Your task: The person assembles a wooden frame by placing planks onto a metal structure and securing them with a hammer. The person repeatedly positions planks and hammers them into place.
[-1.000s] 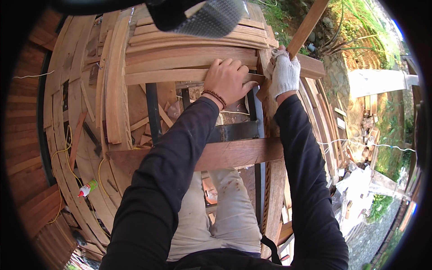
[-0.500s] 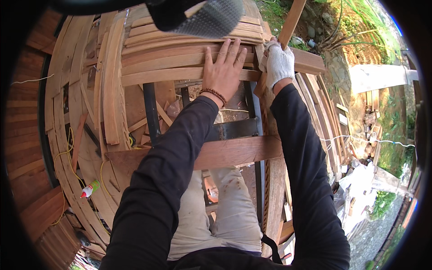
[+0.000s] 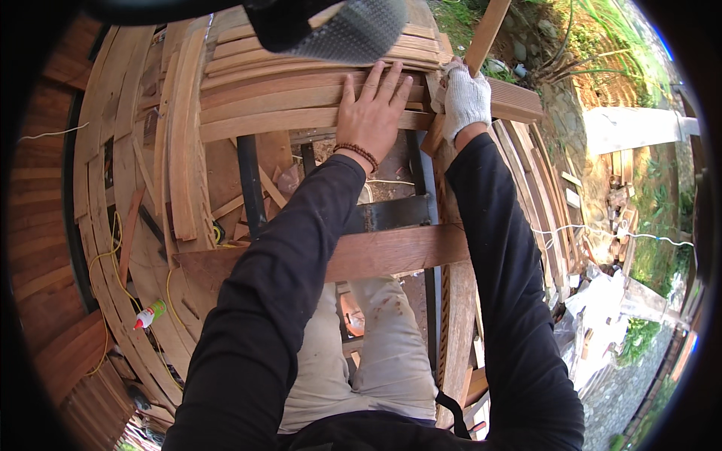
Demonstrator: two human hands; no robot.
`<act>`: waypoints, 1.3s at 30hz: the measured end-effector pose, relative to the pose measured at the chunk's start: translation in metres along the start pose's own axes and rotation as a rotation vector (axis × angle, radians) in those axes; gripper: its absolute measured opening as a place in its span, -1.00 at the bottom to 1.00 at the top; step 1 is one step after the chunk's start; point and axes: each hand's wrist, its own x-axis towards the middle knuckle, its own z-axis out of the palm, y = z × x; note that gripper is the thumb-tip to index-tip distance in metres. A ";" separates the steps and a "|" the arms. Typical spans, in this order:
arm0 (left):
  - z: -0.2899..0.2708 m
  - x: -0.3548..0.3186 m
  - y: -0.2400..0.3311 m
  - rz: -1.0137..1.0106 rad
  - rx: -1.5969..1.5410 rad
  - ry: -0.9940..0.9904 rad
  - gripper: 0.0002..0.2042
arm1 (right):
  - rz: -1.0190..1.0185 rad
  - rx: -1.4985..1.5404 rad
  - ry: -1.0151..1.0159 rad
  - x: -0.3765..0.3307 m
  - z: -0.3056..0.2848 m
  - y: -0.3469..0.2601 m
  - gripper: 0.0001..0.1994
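Note:
My bare left hand (image 3: 371,116), with a brown bead bracelet (image 3: 356,155) at the wrist, lies flat with spread fingers on the curved wooden boards (image 3: 263,107). In a white knit glove, my right hand (image 3: 468,99) is closed at the lower end of an upright wooden strip (image 3: 487,37); its fingertips are partly hidden. Right beside the glove, a grooved wooden beam (image 3: 515,100) juts out to the right. Below my hands, a reddish-brown plank (image 3: 398,251) lies crosswise, passing under my left forearm.
Dark metal frame bars (image 3: 391,214) border an opening beneath the boards. Long planks (image 3: 180,143) are stacked on the left, near a yellow cord (image 3: 119,248) and a white-and-green bottle with a red tip (image 3: 150,314). Loose boards (image 3: 530,188) and plastic sheeting (image 3: 602,308) lie to the right.
The boards under my left hand appear shifted very slightly left in the view. Both hands keep nearly the same places, the left flat and the right closed.

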 end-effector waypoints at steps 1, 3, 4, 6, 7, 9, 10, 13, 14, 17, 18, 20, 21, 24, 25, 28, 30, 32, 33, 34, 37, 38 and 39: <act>0.001 0.000 -0.001 -0.003 0.004 0.001 -0.36 | 0.025 0.017 -0.006 -0.002 0.000 -0.002 -0.86; 0.001 0.001 0.001 -0.002 0.001 0.001 -0.36 | 0.033 0.029 -0.007 -0.002 -0.002 -0.003 -0.87; 0.001 0.001 0.001 -0.003 0.003 0.000 -0.36 | 0.027 0.026 -0.011 -0.002 -0.001 -0.002 -0.87; 0.000 0.001 0.001 -0.004 0.005 0.001 -0.37 | 0.012 0.020 -0.017 -0.003 0.002 -0.005 -0.87; 0.000 0.000 0.001 -0.004 -0.005 0.005 -0.37 | 0.010 0.020 -0.025 -0.005 0.001 -0.004 -0.85; 0.002 0.001 0.000 -0.006 -0.020 0.023 -0.37 | -0.005 -0.049 -0.009 -0.005 0.003 -0.006 -0.83; 0.003 0.002 -0.001 -0.005 -0.016 0.031 -0.36 | -0.013 -0.083 -0.002 -0.005 0.004 -0.007 -0.81; 0.003 0.001 -0.002 -0.006 -0.004 0.034 -0.37 | -0.015 -0.097 0.008 -0.007 0.006 -0.007 -0.76; 0.003 0.001 -0.001 -0.006 -0.004 0.029 -0.37 | -0.015 -0.087 -0.001 -0.004 0.004 -0.005 -0.78; 0.002 0.002 0.000 -0.012 -0.004 0.015 -0.38 | 0.000 -0.050 -0.020 -0.002 0.002 -0.003 -0.81; 0.001 0.001 0.000 -0.016 -0.003 0.011 -0.38 | 0.016 -0.032 -0.023 -0.004 0.004 -0.004 -0.83; -0.001 0.001 -0.003 -0.004 0.011 0.043 -0.38 | 0.033 0.007 -0.013 -0.003 0.003 -0.008 -0.85; -0.002 0.003 -0.003 0.006 0.017 0.064 -0.38 | 0.034 0.028 -0.001 -0.002 -0.001 -0.009 -0.86; -0.009 -0.002 0.002 0.022 -0.065 0.021 -0.37 | 0.068 0.214 -0.012 -0.002 -0.028 -0.012 -0.88; -0.010 0.000 -0.001 0.059 -0.050 0.108 -0.47 | 0.086 0.212 -0.018 0.001 -0.040 -0.012 -0.88; -0.019 0.004 0.003 0.089 -0.191 -0.152 -0.65 | 0.238 0.277 0.001 -0.022 -0.056 -0.005 -0.86; -0.023 0.007 0.007 0.074 -0.260 -0.188 -0.70 | 0.256 0.313 0.026 -0.032 -0.056 -0.001 -0.85; -0.024 0.009 0.007 0.084 -0.303 -0.174 -0.70 | 0.181 0.295 0.055 -0.039 -0.053 0.001 -0.85; -0.024 0.009 0.004 0.103 -0.312 -0.141 -0.69 | 0.146 0.201 0.096 -0.045 -0.045 -0.004 -0.85; -0.023 0.009 0.002 0.120 -0.321 -0.108 -0.67 | 0.127 0.243 0.087 -0.045 -0.048 0.002 -0.86; -0.032 0.013 0.002 0.103 -0.311 -0.186 -0.65 | 0.107 0.324 0.083 -0.044 -0.049 0.009 -0.87; -0.036 0.014 0.003 0.101 -0.306 -0.197 -0.64 | 0.110 0.307 0.093 -0.044 -0.049 0.010 -0.87; -0.041 0.015 0.004 0.099 -0.301 -0.209 -0.63 | 0.113 0.291 0.102 -0.043 -0.048 0.010 -0.88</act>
